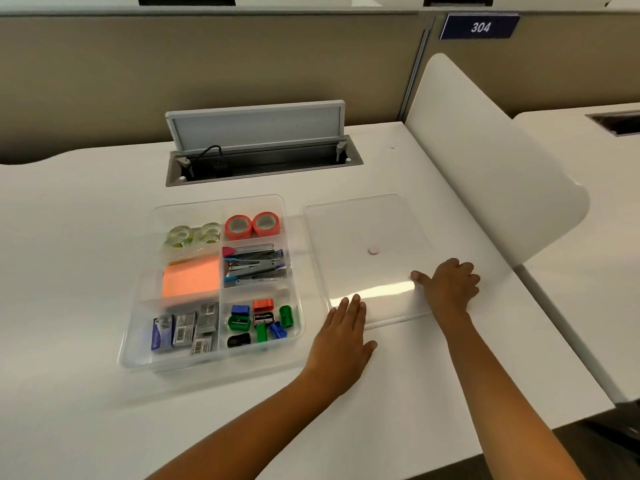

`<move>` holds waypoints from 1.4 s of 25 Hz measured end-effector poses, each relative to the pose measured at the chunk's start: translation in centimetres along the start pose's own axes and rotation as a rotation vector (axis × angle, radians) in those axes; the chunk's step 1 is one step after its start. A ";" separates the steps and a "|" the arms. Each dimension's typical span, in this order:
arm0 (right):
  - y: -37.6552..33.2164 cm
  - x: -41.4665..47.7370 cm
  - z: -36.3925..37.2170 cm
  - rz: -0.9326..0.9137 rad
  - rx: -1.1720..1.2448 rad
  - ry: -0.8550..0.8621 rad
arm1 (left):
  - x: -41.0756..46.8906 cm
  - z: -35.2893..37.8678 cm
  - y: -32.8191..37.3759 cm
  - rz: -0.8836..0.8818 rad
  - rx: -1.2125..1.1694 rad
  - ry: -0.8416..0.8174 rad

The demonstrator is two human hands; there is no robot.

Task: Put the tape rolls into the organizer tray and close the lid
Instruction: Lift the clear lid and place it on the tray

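A clear organizer tray [294,292] sits on the white desk, left of centre. Two orange tape rolls [251,225] stand in its back right compartment. Several clear tape rolls [194,234] lie in the back left one. The clear lid [363,230] lies flat on the desk to the right of the tray. My left hand [343,334] rests flat, fingers together, at the lid's near left corner. My right hand [448,284] lies on the lid's near right edge, thumb on top and fingers curled over the rim.
Other tray compartments hold orange sticky notes [191,280], staplers [254,266], staple boxes [185,332] and sharpeners [261,322]. An open cable hatch [259,147] is behind the tray. A white divider panel [485,161] stands to the right of the lid.
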State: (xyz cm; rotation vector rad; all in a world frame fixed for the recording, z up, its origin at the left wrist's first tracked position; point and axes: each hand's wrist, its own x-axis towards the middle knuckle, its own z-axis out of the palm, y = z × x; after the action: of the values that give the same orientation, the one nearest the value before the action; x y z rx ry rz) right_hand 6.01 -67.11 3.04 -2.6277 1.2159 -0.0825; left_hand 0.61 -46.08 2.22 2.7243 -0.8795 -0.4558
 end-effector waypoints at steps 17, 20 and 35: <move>-3.1 -3.8 -11.7 -0.050 0.681 0.062 | -0.3 -5.7 -0.8 -0.111 -0.483 -0.009; -5.5 -6.6 -14.6 -0.128 0.735 0.181 | -1.2 -9.5 -1.1 -0.102 -0.561 0.229; -15.8 -24.5 -4.9 -0.869 0.310 0.577 | -8.5 -18.8 -9.9 -0.313 -0.979 0.595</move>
State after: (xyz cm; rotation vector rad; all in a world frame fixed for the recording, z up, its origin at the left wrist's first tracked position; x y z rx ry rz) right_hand 1.04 -39.72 12.87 -2.6929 0.0398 -1.1250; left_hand 6.10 -30.66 18.23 1.8732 -0.0139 -0.0568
